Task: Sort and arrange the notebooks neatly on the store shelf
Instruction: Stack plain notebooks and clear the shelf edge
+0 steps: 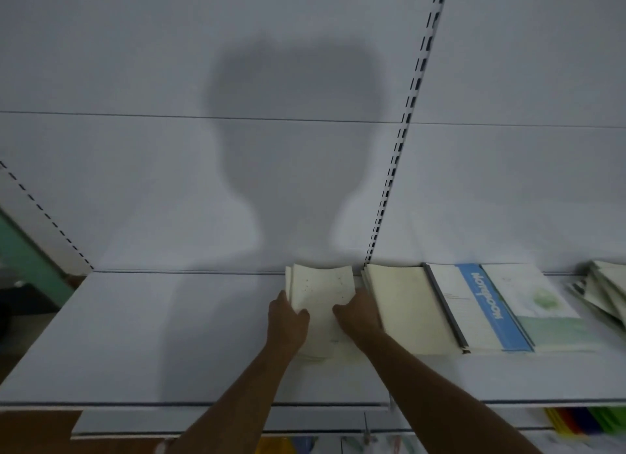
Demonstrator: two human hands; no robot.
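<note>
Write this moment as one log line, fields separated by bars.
step: stacking notebooks | left hand: holds cream notebook stack | right hand: holds same stack | place: white shelf, beside notebook row

The shelf [169, 335] and its back panel [135, 64] are showing plain white, greyed by a soft dark shadow [288, 148]. The stack of notebooks [321, 294] is showing cream covers flecked with tiny dark dots. Beside it, a plain cream notebook [406, 304] is lying next to a white one with a bright blue band [491, 308] — white lettering running along it — and a pale green-and-white cover [542, 304]. Below, folders [582, 419] are glowing yellow, red, blue and green.
</note>
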